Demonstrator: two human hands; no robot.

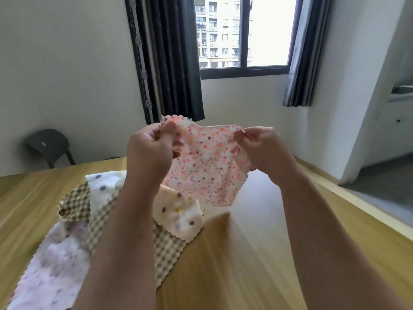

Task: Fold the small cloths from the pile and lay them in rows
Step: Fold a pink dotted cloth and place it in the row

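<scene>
I hold a small white cloth with pink and purple dots up in the air above the table, spread between both hands. My left hand pinches its upper left corner and my right hand pinches its upper right corner. Below it on the wooden table lies the pile: a cream cloth with brown dots, a brown checked cloth, a white cloth with purple dots and a pale lilac cloth at the near left. My left forearm covers part of the pile.
A dark stool stands by the wall at the far left. Dark curtains frame a window behind the table. The table's right edge runs along a grey floor and a white wall corner.
</scene>
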